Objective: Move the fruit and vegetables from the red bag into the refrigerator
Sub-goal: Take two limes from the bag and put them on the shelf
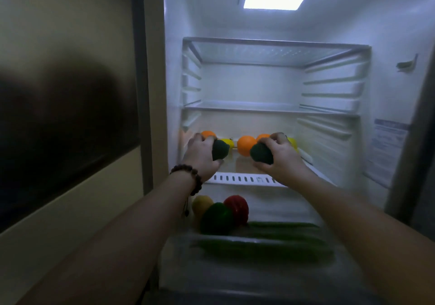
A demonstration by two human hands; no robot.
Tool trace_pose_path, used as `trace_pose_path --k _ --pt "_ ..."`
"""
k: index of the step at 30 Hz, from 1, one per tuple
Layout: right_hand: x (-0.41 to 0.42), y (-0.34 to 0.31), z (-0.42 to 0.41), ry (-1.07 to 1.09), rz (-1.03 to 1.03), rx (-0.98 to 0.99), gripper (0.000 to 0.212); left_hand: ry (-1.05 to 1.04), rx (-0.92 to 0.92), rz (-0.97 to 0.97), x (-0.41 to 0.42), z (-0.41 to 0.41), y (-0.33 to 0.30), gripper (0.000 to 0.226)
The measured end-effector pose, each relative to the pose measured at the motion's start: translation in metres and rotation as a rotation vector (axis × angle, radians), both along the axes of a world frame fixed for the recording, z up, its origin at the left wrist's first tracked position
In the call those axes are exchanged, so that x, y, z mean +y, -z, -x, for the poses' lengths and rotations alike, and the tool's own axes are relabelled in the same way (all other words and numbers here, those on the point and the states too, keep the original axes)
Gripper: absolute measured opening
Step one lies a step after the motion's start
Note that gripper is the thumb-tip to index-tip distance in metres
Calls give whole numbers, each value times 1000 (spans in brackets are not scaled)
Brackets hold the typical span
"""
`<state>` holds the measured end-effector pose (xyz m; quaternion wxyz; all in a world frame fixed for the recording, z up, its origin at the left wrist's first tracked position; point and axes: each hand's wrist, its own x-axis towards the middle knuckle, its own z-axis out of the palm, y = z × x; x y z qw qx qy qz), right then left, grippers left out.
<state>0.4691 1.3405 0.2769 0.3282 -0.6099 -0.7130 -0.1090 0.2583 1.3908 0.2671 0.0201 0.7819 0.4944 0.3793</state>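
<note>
In the head view, both hands reach into the open refrigerator (400, 92) over its lower shelf (244, 178). The left hand (202, 157) has its grip closed around a dark green fruit (220, 151); the right hand (280, 156) grips another dark green fruit (260, 153). Behind them on the shelf sit oranges (246, 145) and lemons (229, 142). In the drawer (235, 253) below lie a green pepper (217, 218), a red pepper (237, 208), a yellow pepper (202, 204) and cucumbers (282, 234).

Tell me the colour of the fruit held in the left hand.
Dark green, seen in the head view: the fruit in the left hand.
</note>
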Motion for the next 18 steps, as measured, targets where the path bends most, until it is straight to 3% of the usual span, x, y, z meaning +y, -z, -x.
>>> trace_pose_path --k 6,9,18 --pt "91 1 2 -81 -2 -71 54 -88 22 -25 70 -20 9 64" --pt "126 7 4 -129 37 -127 52 -164 -58 101 97 -31 17 77" --pt "193 16 1 -170 48 -230 42 -279 -3 120 152 -48 29 47"
